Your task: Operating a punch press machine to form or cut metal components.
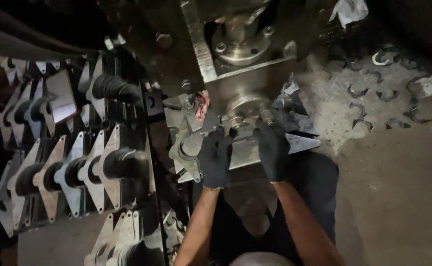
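Fingers curled and closed, both of them: your left hand (215,156) in its dark glove grips the near edge of the flat metal plate (248,150), and your right hand (273,150) clamps the same plate further along, where its pointed tip (304,143) juts out to the right. Looking down from your head, that plate sits right under the press tool (245,106), against the machine frame (201,44). How far along? Judging by the racks of stacked plates (97,167) on your left, plenty are cut out already, and curved scrap offcuts (373,93) litter the floor (403,187) to the right. This piece itself appears to be in position, not yet released.
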